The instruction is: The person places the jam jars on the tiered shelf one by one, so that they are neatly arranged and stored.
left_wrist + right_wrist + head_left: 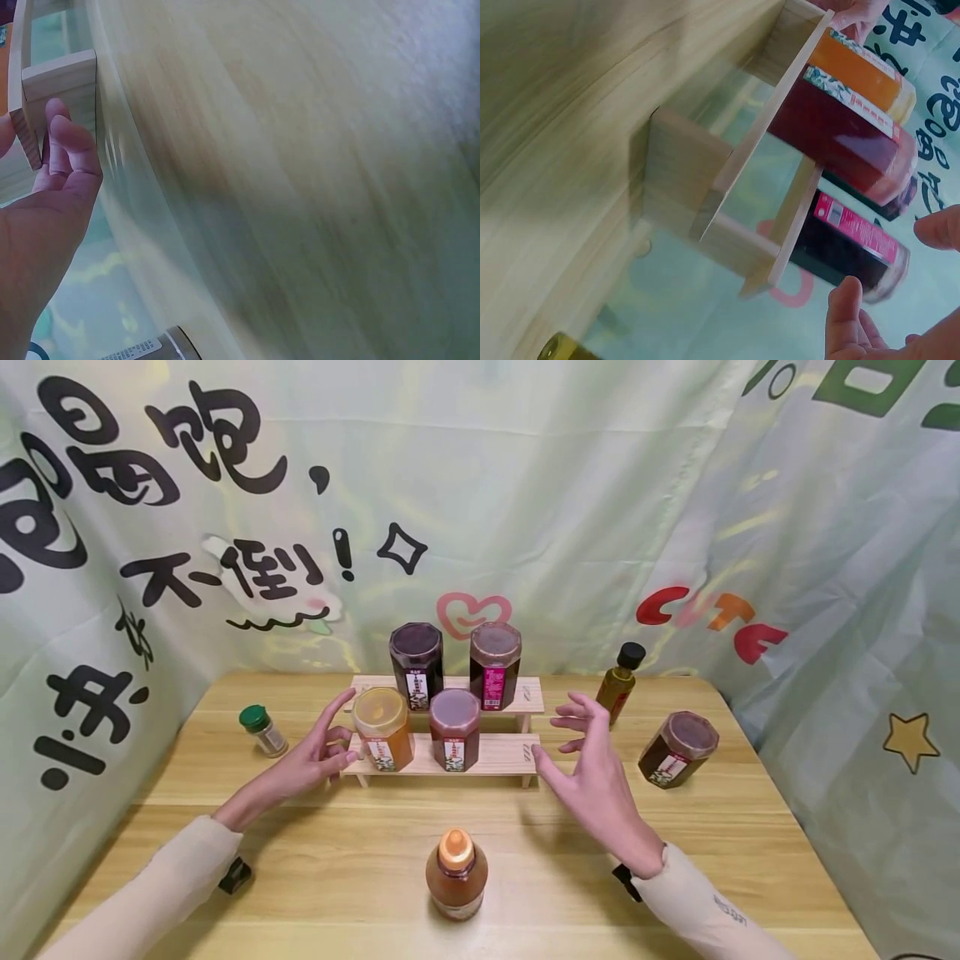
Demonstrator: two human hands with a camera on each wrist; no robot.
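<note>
A two-step wooden rack (495,752) carries hexagonal jars. On its lower step stand an orange jar (384,731) and a dark red jar (455,732); a dark jar (417,664) and a dark jar with a pink label (495,667) occupy the upper step. My left hand (311,752) holds the rack's left end, its thumb and curled fingers (67,146) on either side of the board end. Beside the right end, my right hand (596,777) is spread, thumb apart from the fingers, with nothing in it. Its thumb tip lies close to the lower step.
A brown bottle with an orange cap (457,877) stands in front of the rack. To the left is a green-capped shaker (264,731). On the right are a black-capped oil bottle (618,685) and another dark jar (677,750). A printed curtain (570,527) surrounds the wooden table (360,868).
</note>
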